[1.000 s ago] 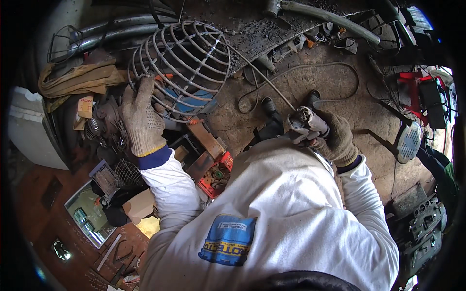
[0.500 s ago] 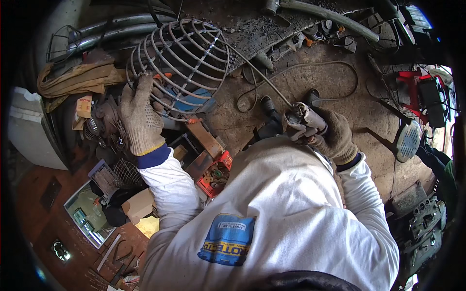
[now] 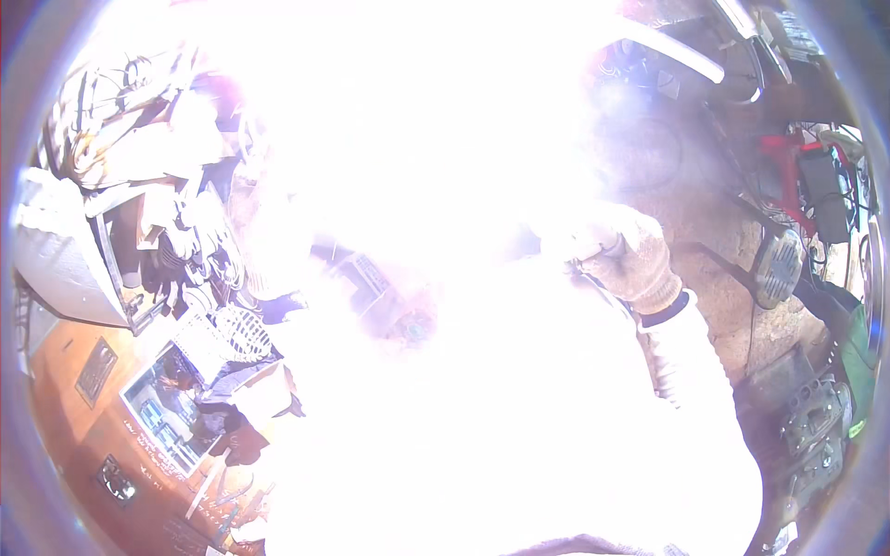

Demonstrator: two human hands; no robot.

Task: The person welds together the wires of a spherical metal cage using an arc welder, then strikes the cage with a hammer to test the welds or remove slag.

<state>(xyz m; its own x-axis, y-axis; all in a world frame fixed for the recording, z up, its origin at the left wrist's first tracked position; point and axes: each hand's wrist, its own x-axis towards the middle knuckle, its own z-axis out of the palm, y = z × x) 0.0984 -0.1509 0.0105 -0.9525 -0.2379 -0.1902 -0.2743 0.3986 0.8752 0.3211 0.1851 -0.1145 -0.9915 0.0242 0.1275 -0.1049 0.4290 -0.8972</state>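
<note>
A blinding white glare (image 3: 417,157) swallows the middle of the view. My right hand (image 3: 638,255), in a knit work glove, is closed at the right edge of the glare. Its fingers wrap round the welding electrode holder, whose outline is washed out. Only a faint edge of my gloved left hand (image 3: 255,264) shows beside the glare, above its dark cuff; its fingers are lost in the light. The round metal-rod cage, seen half a second ago at the left hand, is hidden by the brightness. My white sleeve and shirt are bleached out.
A metal pipe (image 3: 672,51) lies at the far right. A red stand (image 3: 783,176) and a slotted grey foot plate (image 3: 777,269) are on the right, with a metal engine-like block (image 3: 816,422) below. At left are a pale curved panel (image 3: 65,246) and a brown board (image 3: 69,389).
A bright arc has flared up and whitened the centre of the view. The cage, the holder and most of my left hand have vanished in it. My right hand has barely moved.
</note>
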